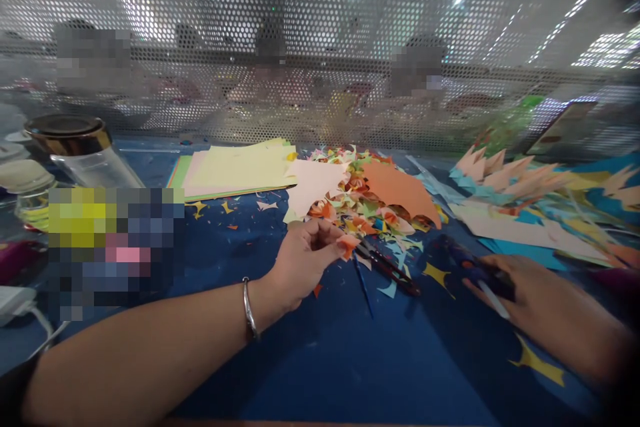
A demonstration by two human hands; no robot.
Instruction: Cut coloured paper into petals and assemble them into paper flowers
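My left hand [305, 260], with a silver bracelet at the wrist, pinches a small folded orange paper piece [349, 246] between thumb and fingers. On the right, my right hand [525, 303] is wrapped round a dark glue gun [467, 263], blurred by motion, with a white glue stick [494, 299] sticking out of its back. Just past the left fingertips lie scissors [393, 270] and a thin blue stick [363, 285]. Behind them is a heap of coloured paper scraps [357, 190], with a scalloped orange sheet [400, 192] and a pale pink sheet [315, 185] on it.
Stacked coloured paper [240, 167] lies at the back left, near a glass bottle [95, 153] and a lidded jar [33, 193]. Pointed pink paper shapes [505, 173] stand at the back right. Yellow cut-offs [539, 363] dot the blue tabletop [325, 373]. A perforated screen [320, 93] rises behind.
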